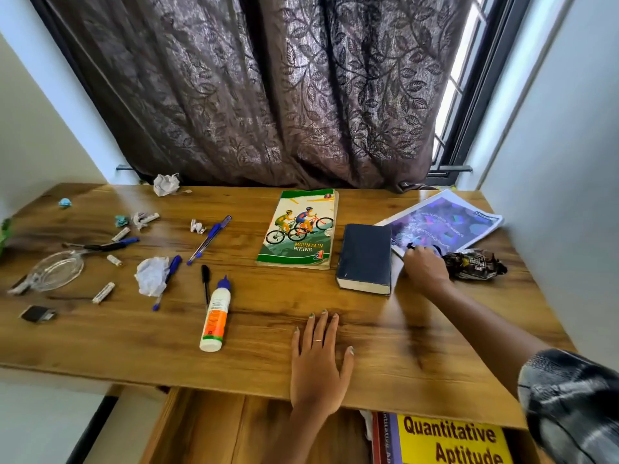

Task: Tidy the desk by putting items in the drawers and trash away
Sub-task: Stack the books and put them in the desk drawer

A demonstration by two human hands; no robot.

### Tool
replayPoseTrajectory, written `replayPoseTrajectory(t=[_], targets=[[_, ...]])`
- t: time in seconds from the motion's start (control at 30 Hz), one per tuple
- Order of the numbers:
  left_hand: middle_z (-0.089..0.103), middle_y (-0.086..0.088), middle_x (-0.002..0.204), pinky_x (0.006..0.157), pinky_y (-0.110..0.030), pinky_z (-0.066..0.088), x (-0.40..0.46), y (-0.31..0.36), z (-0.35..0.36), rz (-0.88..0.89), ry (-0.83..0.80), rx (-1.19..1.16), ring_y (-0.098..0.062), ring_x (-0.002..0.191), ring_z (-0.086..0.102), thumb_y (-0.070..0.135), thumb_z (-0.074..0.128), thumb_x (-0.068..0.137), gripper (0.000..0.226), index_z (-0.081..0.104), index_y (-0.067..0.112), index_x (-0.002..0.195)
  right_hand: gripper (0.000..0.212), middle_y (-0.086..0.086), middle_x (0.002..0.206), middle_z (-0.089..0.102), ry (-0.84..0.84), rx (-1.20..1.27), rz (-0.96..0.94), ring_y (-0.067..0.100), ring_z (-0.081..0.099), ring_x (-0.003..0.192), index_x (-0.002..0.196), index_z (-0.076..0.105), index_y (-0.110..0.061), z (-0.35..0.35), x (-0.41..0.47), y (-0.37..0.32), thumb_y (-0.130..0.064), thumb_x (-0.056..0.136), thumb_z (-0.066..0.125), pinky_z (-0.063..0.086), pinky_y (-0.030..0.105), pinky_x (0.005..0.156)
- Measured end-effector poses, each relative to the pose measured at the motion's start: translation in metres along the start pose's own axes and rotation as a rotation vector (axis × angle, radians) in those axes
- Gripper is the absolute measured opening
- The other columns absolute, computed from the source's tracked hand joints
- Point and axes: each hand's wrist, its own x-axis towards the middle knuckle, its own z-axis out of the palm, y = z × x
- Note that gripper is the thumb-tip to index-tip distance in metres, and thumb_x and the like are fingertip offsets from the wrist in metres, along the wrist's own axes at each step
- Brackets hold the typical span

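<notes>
My left hand (318,360) lies flat, fingers spread, on the wooden desk (301,329) near its front edge. My right hand (423,266) reaches to the right side and grips the near edge of a purple printed booklet (449,222). A dark blue book (365,256) lies just left of that hand. A "Mountain Biking" book (299,229) lies left of the blue one. Below the desk an open drawer (207,430) holds a yellow "Quantitative Aptitude" book (452,440).
A crumpled dark wrapper (475,262) sits right of my right hand. A glue bottle (216,316), several pens (209,239), crumpled papers (152,276), a glass dish (57,269), small batteries (104,292) and scraps litter the left half. A curtain (268,95) hangs behind.
</notes>
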Motion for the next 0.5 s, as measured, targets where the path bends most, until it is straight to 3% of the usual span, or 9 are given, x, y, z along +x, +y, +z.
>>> replayPoseTrajectory(t=[0.17, 0.23, 0.3, 0.5], targets=[[0.047, 0.004, 0.143, 0.105, -0.041, 0.021, 0.0, -0.001, 0.002, 0.004, 0.002, -0.003, -0.018, 0.132, 0.044, 0.056, 0.025, 0.094, 0.058, 0.043, 0.025, 0.139, 0.027, 0.01, 0.105, 0.066, -0.015, -0.125, -0.046, 0.027, 0.065, 0.098, 0.11, 0.06, -0.005, -0.006, 0.004, -0.002, 0.005, 0.089, 0.046, 0.053, 0.033, 0.075], [0.048, 0.005, 0.143, 0.104, -0.041, 0.021, 0.001, -0.001, 0.002, -0.002, 0.002, -0.011, -0.018, 0.131, 0.045, 0.057, 0.019, 0.094, 0.059, 0.043, 0.025, 0.138, 0.026, 0.008, 0.105, 0.066, -0.041, -0.149, -0.07, 0.026, 0.065, 0.1, 0.109, 0.061, -0.007, -0.011, 0.007, -0.002, 0.003, 0.089, 0.047, 0.052, 0.033, 0.075], [0.048, 0.005, 0.142, 0.104, -0.041, 0.021, 0.001, -0.001, 0.003, 0.005, 0.02, -0.008, -0.017, 0.131, 0.046, 0.057, 0.026, 0.093, 0.058, 0.045, 0.025, 0.138, 0.023, 0.008, 0.107, 0.066, -0.047, -0.146, -0.1, 0.027, 0.063, 0.103, 0.107, 0.062, -0.008, -0.021, 0.012, 0.002, -0.003, 0.09, 0.048, 0.051, 0.034, 0.076], [0.049, 0.005, 0.141, 0.104, -0.042, 0.022, 0.002, -0.001, 0.005, -0.004, 0.045, -0.027, -0.017, 0.13, 0.047, 0.058, 0.035, 0.088, 0.059, 0.047, 0.025, 0.136, 0.028, 0.009, 0.11, 0.066, 0.082, -0.301, -0.129, 0.03, 0.063, 0.104, 0.112, 0.06, -0.009, -0.065, 0.027, 0.046, -0.004, 0.093, 0.04, 0.051, 0.036, 0.077]])
